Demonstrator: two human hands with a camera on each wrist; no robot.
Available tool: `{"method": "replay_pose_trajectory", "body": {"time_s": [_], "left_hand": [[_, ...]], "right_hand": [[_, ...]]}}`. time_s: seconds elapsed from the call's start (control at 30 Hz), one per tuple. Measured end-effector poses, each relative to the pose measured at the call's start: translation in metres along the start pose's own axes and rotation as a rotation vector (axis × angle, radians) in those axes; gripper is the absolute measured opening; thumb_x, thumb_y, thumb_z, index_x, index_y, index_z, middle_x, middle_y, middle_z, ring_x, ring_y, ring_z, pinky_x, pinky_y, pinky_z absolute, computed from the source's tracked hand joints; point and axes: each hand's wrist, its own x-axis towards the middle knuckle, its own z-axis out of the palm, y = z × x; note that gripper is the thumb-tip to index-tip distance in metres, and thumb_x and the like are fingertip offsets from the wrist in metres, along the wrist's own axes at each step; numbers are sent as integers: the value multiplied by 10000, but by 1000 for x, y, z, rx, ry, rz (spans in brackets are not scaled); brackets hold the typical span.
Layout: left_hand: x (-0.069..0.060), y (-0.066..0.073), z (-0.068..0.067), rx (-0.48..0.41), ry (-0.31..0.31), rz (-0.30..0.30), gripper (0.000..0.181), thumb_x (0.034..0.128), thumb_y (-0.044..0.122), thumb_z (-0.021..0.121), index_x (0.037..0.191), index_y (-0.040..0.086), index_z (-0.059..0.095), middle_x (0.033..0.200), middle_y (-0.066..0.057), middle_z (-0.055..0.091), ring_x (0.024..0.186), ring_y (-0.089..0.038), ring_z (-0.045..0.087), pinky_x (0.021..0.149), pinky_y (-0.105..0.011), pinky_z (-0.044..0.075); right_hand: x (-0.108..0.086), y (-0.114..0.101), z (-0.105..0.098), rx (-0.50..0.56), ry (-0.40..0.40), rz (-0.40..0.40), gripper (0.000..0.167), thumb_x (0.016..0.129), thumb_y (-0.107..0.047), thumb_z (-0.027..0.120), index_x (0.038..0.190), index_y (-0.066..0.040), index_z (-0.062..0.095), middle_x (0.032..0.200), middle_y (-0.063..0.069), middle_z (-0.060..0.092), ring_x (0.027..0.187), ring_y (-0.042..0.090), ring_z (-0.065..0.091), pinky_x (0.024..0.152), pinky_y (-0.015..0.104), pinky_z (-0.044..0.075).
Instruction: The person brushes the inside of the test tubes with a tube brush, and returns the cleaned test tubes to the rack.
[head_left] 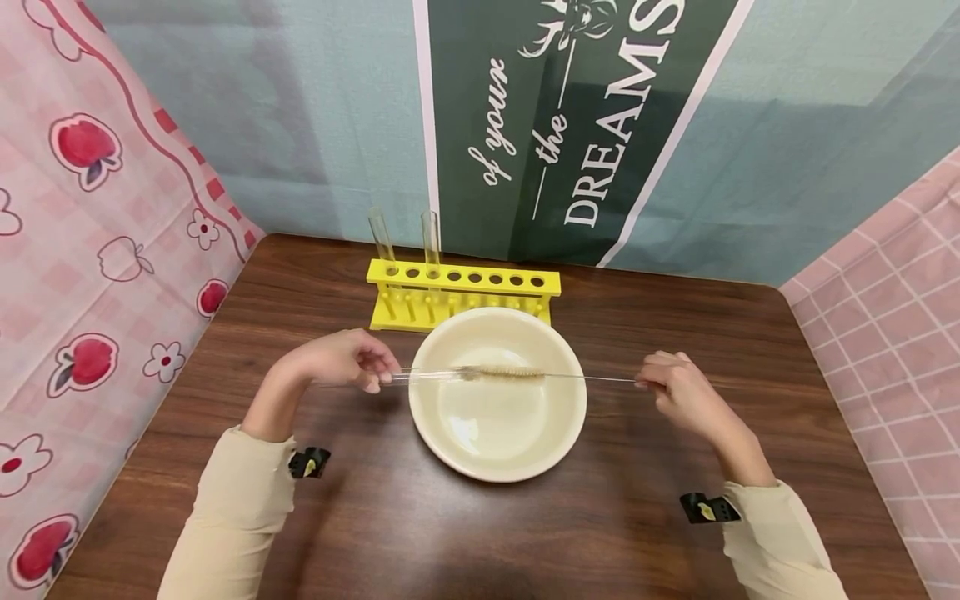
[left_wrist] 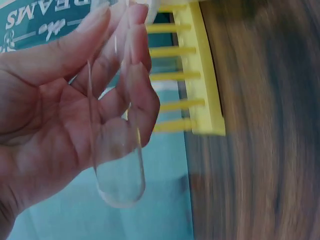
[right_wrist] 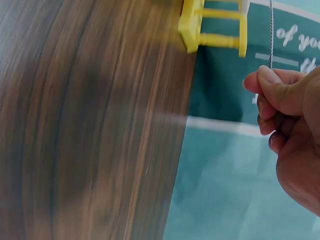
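My left hand holds a clear glass test tube between thumb and fingers. In the left wrist view the rounded bottom of the tube sticks out past the palm. My right hand pinches the thin twisted-wire handle of a test tube brush. The brush lies level with the tube, over a cream basin. Its bristled front end meets the tube's mouth and seems partly inside; glass blurs how deep.
Behind the basin stands a yellow test tube rack, with two upright test tubes in its left part. A dark wooden table bears everything. Cloth hangings enclose the back and sides.
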Motion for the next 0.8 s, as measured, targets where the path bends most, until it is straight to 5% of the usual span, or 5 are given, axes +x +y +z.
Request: {"method": "replay_pose_trajectory", "body": {"time_s": [0.27, 0.8], "left_hand": [[-23, -11, -9, 18, 97, -67, 248, 726, -156, 603, 953, -59, 626, 814, -67, 604, 785, -227, 560, 668, -301, 487], [-13, -12, 1, 50, 160, -39, 261, 705, -171, 585, 927, -42, 636, 790, -64, 614, 745, -217, 574, 640, -299, 482]], "right_hand": [[-28, 18, -19, 2, 43, 86, 386, 625, 205, 635, 662, -173, 565, 619, -109, 425, 604, 33, 334, 613, 262, 225], [-30, 15, -14, 156, -35, 101, 334, 652, 170, 682, 703, -157, 638, 679, -158, 492, 634, 17, 423, 599, 193, 331]]}}
